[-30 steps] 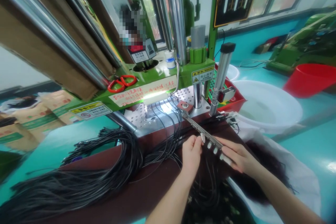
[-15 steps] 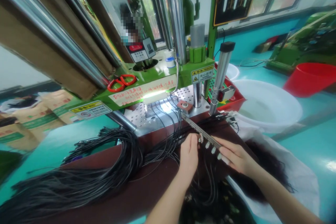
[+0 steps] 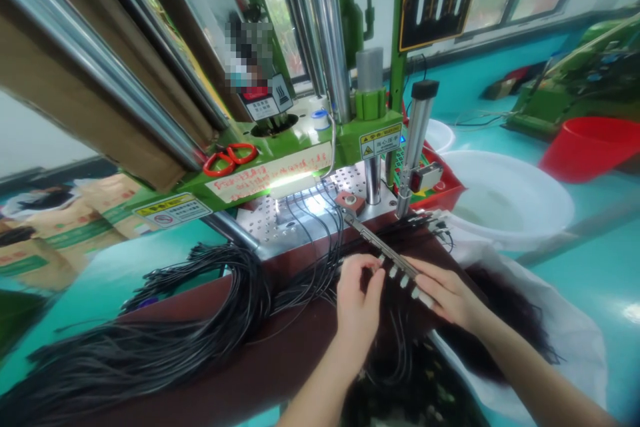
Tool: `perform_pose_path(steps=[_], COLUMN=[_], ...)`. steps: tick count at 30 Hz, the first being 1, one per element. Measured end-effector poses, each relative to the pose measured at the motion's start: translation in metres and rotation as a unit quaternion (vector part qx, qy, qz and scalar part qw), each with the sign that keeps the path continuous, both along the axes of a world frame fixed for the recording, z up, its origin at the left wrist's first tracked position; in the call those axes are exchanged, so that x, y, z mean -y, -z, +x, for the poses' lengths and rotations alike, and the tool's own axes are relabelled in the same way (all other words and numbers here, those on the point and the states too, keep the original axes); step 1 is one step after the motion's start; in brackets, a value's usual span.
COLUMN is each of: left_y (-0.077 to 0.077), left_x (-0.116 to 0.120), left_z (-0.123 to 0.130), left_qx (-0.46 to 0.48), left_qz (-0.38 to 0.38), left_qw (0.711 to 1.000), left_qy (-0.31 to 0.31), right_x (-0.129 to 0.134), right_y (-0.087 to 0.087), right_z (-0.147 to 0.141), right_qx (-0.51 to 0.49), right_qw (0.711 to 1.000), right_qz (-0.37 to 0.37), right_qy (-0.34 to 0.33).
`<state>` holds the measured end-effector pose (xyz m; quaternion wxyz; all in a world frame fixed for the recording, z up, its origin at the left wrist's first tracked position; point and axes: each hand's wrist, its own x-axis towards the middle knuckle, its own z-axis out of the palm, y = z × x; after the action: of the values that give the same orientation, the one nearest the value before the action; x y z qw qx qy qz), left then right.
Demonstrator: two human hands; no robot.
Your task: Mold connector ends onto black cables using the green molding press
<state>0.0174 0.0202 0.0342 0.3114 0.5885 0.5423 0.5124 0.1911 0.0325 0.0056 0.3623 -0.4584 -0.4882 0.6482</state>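
A long narrow metal bar slants from the press bed down towards me. My right hand is closed around its near end, thumb and fingers on either side. Along the lower edge of the bar sit several pale cable connectors, with black cables hanging below them. My left hand is closed in a pinch at the bar's middle, on a cable connector mostly covered by the fingers. Just beyond, thin black cables run out of the lit mold area of the green press.
A thick bundle of black cables lies over the brown table on the left. Red-handled scissors rest on the press. To the right are a metal post, a white tub and a red bucket.
My left hand has rolled slightly and its fingers now cover the connector that showed at their tips. My right hand keeps its hold on the bar, nearly unmoved.
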Motion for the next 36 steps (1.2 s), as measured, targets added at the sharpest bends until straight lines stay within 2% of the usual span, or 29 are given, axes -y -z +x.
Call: perform_pose_path(steps=[2,5,7,9,12,14,16,18,20,21,23,25,27,29,33,36], left_y=[-0.001,-0.004,-0.01,-0.018,-0.032,-0.042,-0.05,-0.056,-0.054,-0.05,-0.035,-0.018,-0.004,0.005,0.007,0.008], left_x=[0.013,0.034,0.047,0.058,0.071,0.075,0.077,0.075,0.065,0.058,0.037,0.013,-0.007,-0.019,-0.023,-0.022], left_z=[-0.005,-0.017,-0.03,-0.047,-0.077,-0.098,-0.114,-0.121,-0.116,-0.109,-0.089,-0.065,-0.043,-0.027,-0.01,-0.007], left_qx=[0.089,0.248,0.368,0.464,0.546,0.591,0.616,0.615,0.596,0.58,0.524,0.47,0.438,0.4,0.326,0.303], left_qz=[-0.012,-0.017,-0.043,-0.09,-0.111,-0.082,-0.039,-0.001,-0.019,-0.058,-0.182,-0.268,-0.279,-0.269,-0.25,-0.244], left_qw=[0.996,0.968,0.928,0.881,0.83,0.802,0.787,0.788,0.803,0.813,0.83,0.836,0.85,0.873,0.911,0.921], left_qy=[0.02,-0.014,-0.029,-0.018,-0.006,-0.007,-0.005,-0.006,0.005,0.018,0.06,0.09,0.087,0.076,0.043,0.031], right_x=[0.0,0.0,0.001,0.002,0.003,0.002,0.002,0.001,0.002,0.002,0.003,0.003,0.003,0.002,0.002,0.001], right_y=[0.0,-0.001,-0.002,-0.003,-0.006,-0.006,-0.007,-0.007,-0.007,-0.008,-0.009,-0.009,-0.01,-0.01,-0.012,-0.011], right_z=[0.001,0.001,0.001,0.0,-0.001,-0.001,0.0,0.0,0.001,0.001,0.001,0.002,0.003,0.003,0.003,0.003], right_qx=[-0.015,-0.031,-0.043,-0.053,-0.044,-0.023,0.0,0.014,0.019,0.02,0.017,0.009,-0.004,-0.009,-0.003,-0.019], right_qw=[0.999,0.998,0.997,0.995,0.994,0.994,0.995,0.996,0.996,0.997,0.998,0.998,0.998,0.998,0.998,0.998], right_qz=[-0.024,-0.031,-0.026,-0.023,-0.041,-0.059,-0.063,-0.058,-0.06,-0.062,-0.064,-0.06,-0.058,-0.058,-0.056,-0.059], right_qy=[0.018,0.041,0.062,0.085,0.094,0.086,0.078,0.073,0.057,0.047,0.023,0.004,-0.022,-0.032,-0.03,-0.032])
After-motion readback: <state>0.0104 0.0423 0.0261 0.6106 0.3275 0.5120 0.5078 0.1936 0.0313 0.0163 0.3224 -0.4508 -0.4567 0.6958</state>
